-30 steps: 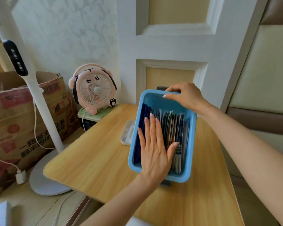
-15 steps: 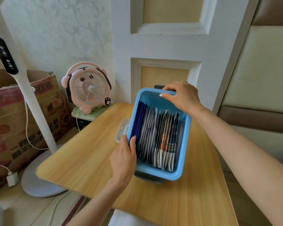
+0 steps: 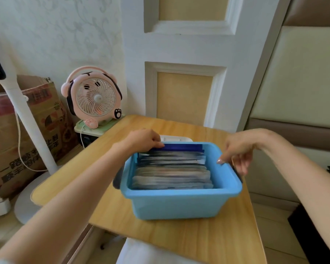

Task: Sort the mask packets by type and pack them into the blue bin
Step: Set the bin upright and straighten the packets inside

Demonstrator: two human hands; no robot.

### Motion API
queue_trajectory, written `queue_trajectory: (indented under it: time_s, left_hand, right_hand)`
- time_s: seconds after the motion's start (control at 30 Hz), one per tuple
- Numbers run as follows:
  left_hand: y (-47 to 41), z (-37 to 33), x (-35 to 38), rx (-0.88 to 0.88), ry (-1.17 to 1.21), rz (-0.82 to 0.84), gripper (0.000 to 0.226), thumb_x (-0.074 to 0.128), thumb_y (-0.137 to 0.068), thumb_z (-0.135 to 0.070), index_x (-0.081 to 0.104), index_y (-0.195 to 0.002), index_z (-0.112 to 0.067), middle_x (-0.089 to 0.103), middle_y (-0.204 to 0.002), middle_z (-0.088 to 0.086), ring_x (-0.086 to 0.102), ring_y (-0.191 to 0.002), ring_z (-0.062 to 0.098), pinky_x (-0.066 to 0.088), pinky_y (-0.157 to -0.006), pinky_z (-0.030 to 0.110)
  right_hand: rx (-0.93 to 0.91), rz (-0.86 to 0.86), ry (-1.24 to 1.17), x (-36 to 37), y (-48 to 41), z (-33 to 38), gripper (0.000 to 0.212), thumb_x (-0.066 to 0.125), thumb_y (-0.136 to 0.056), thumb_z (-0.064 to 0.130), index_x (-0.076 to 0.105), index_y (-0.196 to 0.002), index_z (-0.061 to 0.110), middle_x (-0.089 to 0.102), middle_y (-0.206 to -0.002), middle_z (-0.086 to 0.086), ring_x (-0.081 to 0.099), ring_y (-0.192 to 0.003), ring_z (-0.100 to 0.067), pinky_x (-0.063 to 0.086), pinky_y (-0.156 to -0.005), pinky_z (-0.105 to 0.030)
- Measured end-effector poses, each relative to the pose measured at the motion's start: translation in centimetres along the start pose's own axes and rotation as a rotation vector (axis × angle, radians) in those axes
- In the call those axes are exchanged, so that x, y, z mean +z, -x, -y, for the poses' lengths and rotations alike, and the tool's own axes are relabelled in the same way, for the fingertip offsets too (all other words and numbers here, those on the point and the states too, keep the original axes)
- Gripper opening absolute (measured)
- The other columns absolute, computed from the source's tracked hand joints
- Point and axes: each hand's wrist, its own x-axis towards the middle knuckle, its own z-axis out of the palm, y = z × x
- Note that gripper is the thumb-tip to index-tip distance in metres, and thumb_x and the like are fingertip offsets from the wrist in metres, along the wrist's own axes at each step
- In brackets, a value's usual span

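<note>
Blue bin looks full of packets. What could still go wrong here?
1. The bin sits close to the table's right edge. A tug from the right hand, which pinches its right rim, might slide it off.
2. The left hand curls at the far corner, right by the packets. It could drag some out of their sorted rows.

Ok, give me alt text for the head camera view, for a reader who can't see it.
A blue bin packed with upright mask packets sits on a wooden table, held by two hands: the left hand curls over its far left corner, the right hand pinches its right rim. A pink fan stands behind.
</note>
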Motion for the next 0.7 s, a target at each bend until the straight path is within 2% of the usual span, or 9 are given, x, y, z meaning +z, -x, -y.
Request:
queue_trajectory:
  time_s: [0.07, 0.13, 0.2, 0.23, 0.33, 0.43, 0.5, 0.63, 0.7]
  left_hand:
    - [0.8, -0.8, -0.1, 0.001, 0.072, -0.126, 0.035, 0.04, -0.097, -0.04, 0.058, -0.121, -0.022, 0.061, -0.122, 0.001, 0.055, -0.106, 0.02, 0.041, -0.09, 0.034]
    - [2.8, -2.2, 0.6, -0.006, 0.206, -0.309, 0.043, 0.032, -0.1, -0.039, 0.045, -0.135, -0.018, 0.049, -0.139, 0.005, 0.047, -0.124, 0.024, 0.036, -0.1, 0.036]
    - [5.4, -3.9, 2.3, 0.05, 0.107, -0.266, 0.053, 0.023, -0.1, -0.041, 0.025, -0.146, -0.014, 0.026, -0.153, 0.006, 0.023, -0.141, 0.023, 0.02, -0.114, 0.039]
    - [6.5, -4.6, 3.3, 0.085, -0.002, -0.173, 0.06, 0.019, -0.099, -0.045, 0.013, -0.149, -0.012, 0.011, -0.158, 0.006, 0.007, -0.146, 0.022, 0.009, -0.118, 0.042]
    - [7.6, -5.1, 5.1, 0.071, -0.12, 0.044, 0.073, 0.007, -0.092, -0.058, -0.008, -0.15, -0.015, -0.017, -0.157, 0.001, -0.019, -0.144, 0.019, -0.011, -0.117, 0.046]
    - [7.4, -5.2, 5.0, 0.065, -0.103, 0.063, 0.1, -0.016, -0.064, -0.066, -0.01, -0.149, -0.015, -0.019, -0.156, 0.001, -0.022, -0.143, 0.019, -0.014, -0.115, 0.05]
    - [7.4, -5.7, 4.8, 0.058, -0.108, 0.07, 0.106, -0.021, -0.055, -0.064, -0.01, -0.149, -0.014, -0.02, -0.156, 0.002, -0.022, -0.143, 0.021, -0.015, -0.113, 0.055]
    - [7.6, -6.4, 5.3, 0.013, -0.114, 0.011, 0.101, -0.021, -0.06, -0.06, -0.011, -0.148, -0.012, -0.021, -0.156, 0.006, -0.024, -0.142, 0.025, -0.019, -0.108, 0.059]
    - [7.6, -6.4, 4.9, 0.031, -0.084, 0.084, 0.096, -0.014, -0.068, -0.064, -0.01, -0.148, -0.012, -0.02, -0.156, 0.006, -0.023, -0.142, 0.023, -0.019, -0.109, 0.058]
  right_hand:
    - [-0.009, -0.133, -0.003, 0.1, 0.1, -0.1, 0.039, 0.059, -0.089, 0.04, 0.065, -0.093, 0.002, 0.073, -0.071, -0.013, 0.069, -0.059, -0.018, 0.054, -0.055, -0.023]
    - [-0.06, -0.476, -0.009, 0.2, -0.4, 0.2, 0.031, 0.059, -0.089, 0.042, 0.065, -0.085, 0.012, 0.073, -0.067, -0.004, 0.069, -0.057, -0.012, 0.055, -0.059, -0.024]
    - [-0.239, -0.738, -0.098, 0.7, -1.3, 1.1, 0.021, 0.058, -0.089, 0.041, 0.065, -0.089, 0.021, 0.07, -0.078, 0.006, 0.067, -0.068, -0.01, 0.055, -0.071, -0.028]
    - [-0.34, -0.773, -0.155, 0.9, -1.8, 1.7, 0.019, 0.059, -0.089, 0.039, 0.067, -0.094, 0.022, 0.067, -0.085, 0.008, 0.066, -0.078, -0.01, 0.054, -0.078, -0.03]
    - [-0.522, -0.736, -0.2, 1.8, -3.8, 3.6, 0.018, 0.06, -0.089, 0.03, 0.069, -0.104, 0.025, 0.068, -0.101, 0.007, 0.062, -0.095, -0.01, 0.05, -0.09, -0.034]
    - [-0.62, -0.674, -0.169, 2.6, -5.6, 5.2, 0.023, 0.057, -0.092, 0.028, 0.067, -0.112, 0.025, 0.068, -0.113, 0.007, 0.061, -0.103, -0.009, 0.047, -0.096, -0.034]
    - [-0.636, -0.6, -0.157, 3.2, -6.7, 5.7, 0.024, 0.052, -0.094, 0.031, 0.068, -0.111, 0.024, 0.067, -0.113, 0.008, 0.06, -0.104, -0.01, 0.047, -0.096, -0.035]
    - [-0.624, -0.565, -0.007, 3.7, -8.1, 6.0, 0.038, 0.036, -0.097, 0.042, 0.065, -0.095, 0.019, 0.07, -0.091, 0.001, 0.061, -0.088, -0.019, 0.048, -0.083, -0.046]
    - [-0.656, -0.557, 0.013, 3.6, -8.3, 6.0, 0.037, 0.036, -0.098, 0.04, 0.066, -0.098, 0.019, 0.07, -0.095, 0.003, 0.061, -0.091, -0.017, 0.048, -0.084, -0.044]
